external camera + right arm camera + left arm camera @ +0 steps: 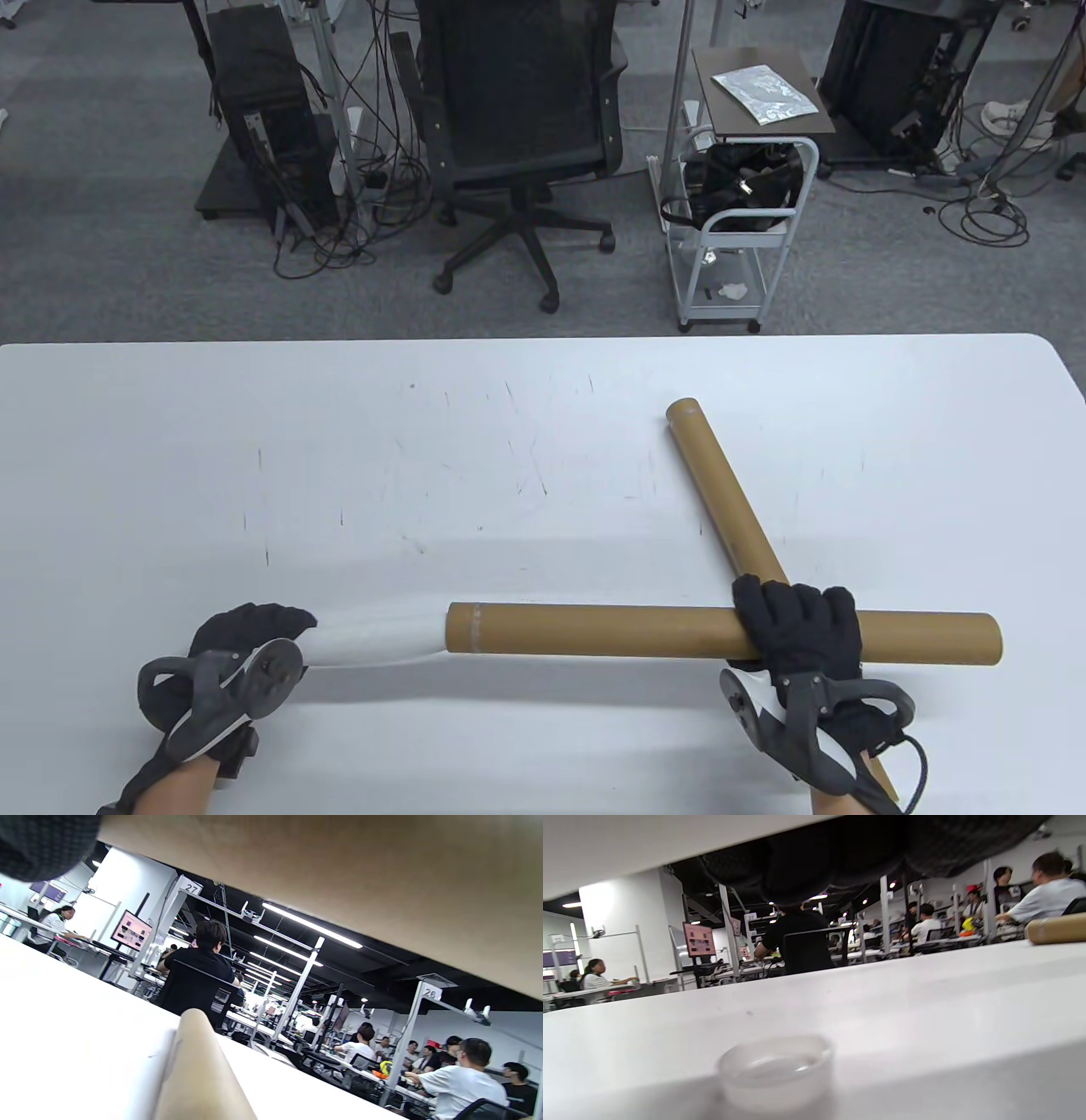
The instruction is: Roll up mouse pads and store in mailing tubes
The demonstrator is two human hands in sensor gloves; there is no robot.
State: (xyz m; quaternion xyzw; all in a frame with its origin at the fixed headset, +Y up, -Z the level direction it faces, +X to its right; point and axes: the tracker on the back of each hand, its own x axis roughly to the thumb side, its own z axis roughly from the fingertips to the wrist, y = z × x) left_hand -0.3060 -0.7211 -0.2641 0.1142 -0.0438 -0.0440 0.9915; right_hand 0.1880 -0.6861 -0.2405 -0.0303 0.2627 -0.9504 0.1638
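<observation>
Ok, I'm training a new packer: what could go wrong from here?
The rolled mouse pad is only partly inside the held tube; it could bunch or unroll at the mouth as the left hand pushes. The right hand holds that tube across the second tube, which could roll away.

Cardboard, cloth and a scuffed top.
I see matt brown cardboard tubes (721, 632), knit black gloves (797, 624), a smooth white scratched table (339, 475).

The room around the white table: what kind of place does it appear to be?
Probably a shared lab or open office for data recording: rows of desks with seated people, numbered frame posts, monitors, plus an office chair and computer tower behind the table.
</observation>
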